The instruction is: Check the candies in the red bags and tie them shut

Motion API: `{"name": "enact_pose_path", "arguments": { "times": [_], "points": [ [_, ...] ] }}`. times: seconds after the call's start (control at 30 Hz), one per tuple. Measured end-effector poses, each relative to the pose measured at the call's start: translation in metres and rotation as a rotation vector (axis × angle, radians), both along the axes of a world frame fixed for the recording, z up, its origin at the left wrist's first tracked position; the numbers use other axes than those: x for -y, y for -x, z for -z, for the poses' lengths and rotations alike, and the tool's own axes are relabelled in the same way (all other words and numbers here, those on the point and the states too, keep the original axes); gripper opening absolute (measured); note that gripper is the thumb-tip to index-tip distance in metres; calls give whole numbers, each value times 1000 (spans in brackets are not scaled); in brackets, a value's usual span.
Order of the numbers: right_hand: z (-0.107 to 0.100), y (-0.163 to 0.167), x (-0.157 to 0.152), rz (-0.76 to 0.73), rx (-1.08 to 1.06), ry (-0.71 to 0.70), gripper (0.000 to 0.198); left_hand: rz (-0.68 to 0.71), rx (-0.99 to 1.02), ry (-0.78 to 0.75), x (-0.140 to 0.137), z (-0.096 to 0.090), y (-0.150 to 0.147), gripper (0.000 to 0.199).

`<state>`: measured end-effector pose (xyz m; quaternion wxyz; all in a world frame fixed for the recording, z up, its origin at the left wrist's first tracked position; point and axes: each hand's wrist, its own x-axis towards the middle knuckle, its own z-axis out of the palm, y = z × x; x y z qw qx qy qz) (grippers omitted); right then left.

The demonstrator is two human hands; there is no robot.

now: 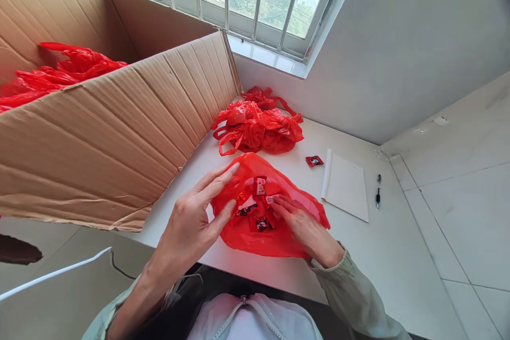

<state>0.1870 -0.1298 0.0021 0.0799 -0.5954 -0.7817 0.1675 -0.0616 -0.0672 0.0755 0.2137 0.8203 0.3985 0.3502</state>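
A red plastic bag (239, 241) lies on the table with its mouth spread wide. Inside are several small wrapped candies (261, 223) in red and dark wrappers, some with pale labels. My left hand (195, 212) is at the bag's left rim, thumb and fingers stretched apart and touching the plastic. My right hand (298, 220) reaches into the bag from the right, its fingertips closed on a red candy with a pale label (272, 198). Part of that candy is hidden by the fingers.
A large cardboard box (159, 117) holding red bags (71, 71) stands at the left. More crumpled red bags (258, 125) lie behind the open bag. One wrapped candy (314, 161), a white notepad (346, 186) and a pen (378, 196) are to the right. A barred window is behind.
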Motion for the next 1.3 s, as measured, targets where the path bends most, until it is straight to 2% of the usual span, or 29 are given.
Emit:
{"name": "enact_pose_path", "arguments": {
  "times": [0.1,0.2,0.37,0.5,0.63,0.77,0.87,1.03,1.2,1.3],
  "points": [
    [0,3,-1,-25,-2,41,77,-63,-35,-57,-2,1,-4,56],
    [-12,-1,5,-6,10,33,84,-119,-72,-120,-2,3,-5,59],
    [-35,-1,20,99,102,-51,59,-64,-140,-105,8,7,9,72],
    [-38,15,20,79,160,-48,52,-23,-140,-28,16,9,20,78],
    [-29,34,12,-33,154,-82,38,-17,-135,10,17,8,20,84],
    [-28,44,10,-169,92,-4,26,-55,-105,54,15,6,19,88],
    [-32,49,7,-159,78,11,29,-65,-103,61,14,7,22,88],
    [-26,74,-6,-111,60,-46,51,-39,-122,14,15,12,24,87],
    [-18,85,-9,-208,-3,-33,46,-31,-120,25,14,13,22,88],
    [-12,74,-1,-78,45,-6,56,-33,-115,28,13,15,22,88]
  ]
}}
